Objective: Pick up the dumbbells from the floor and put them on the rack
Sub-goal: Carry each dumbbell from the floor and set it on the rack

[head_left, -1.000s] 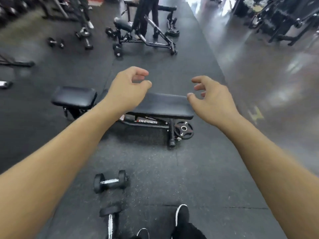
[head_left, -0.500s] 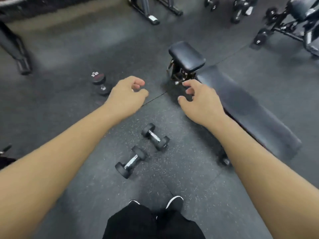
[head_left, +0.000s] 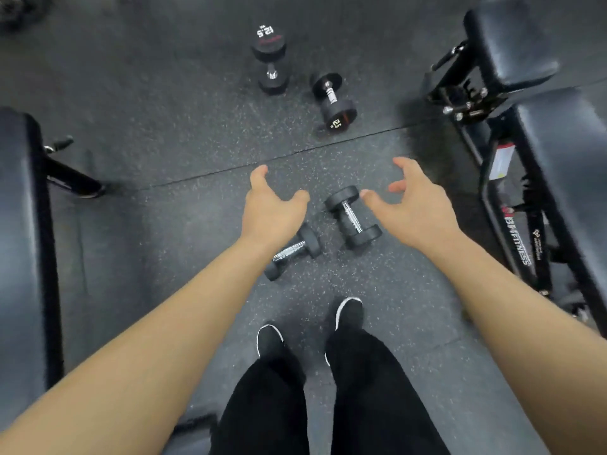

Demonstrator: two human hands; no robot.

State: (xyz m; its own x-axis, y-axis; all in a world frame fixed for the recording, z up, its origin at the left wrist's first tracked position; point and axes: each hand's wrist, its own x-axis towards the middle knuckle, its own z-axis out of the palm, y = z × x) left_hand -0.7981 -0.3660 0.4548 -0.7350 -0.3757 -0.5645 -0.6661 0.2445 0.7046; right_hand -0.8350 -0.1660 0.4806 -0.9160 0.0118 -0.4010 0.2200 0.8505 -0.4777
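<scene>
Two small black dumbbells with chrome handles lie on the rubber floor just ahead of my feet. My left hand (head_left: pixel 270 208) hovers open above the left small dumbbell (head_left: pixel 293 251), covering part of it. My right hand (head_left: pixel 414 205) is open too, fingers spread, right beside the right small dumbbell (head_left: pixel 353 217). Farther away lie two bigger black dumbbells marked 12.5: one (head_left: pixel 271 60) at the top middle, the other (head_left: pixel 332 100) to its right. No rack is in view.
A black padded bench (head_left: pixel 538 133) with a metal frame runs along the right side. Another black bench pad (head_left: pixel 19 231) fills the left edge, its foot (head_left: pixel 72 182) sticking out onto the floor. My black shoes (head_left: pixel 308 326) stand between them.
The view has swung down and turned toward the floor. Both hands have dropped closer to the two small dumbbells and opened wider. The two 12.5 dumbbells have come into view.
</scene>
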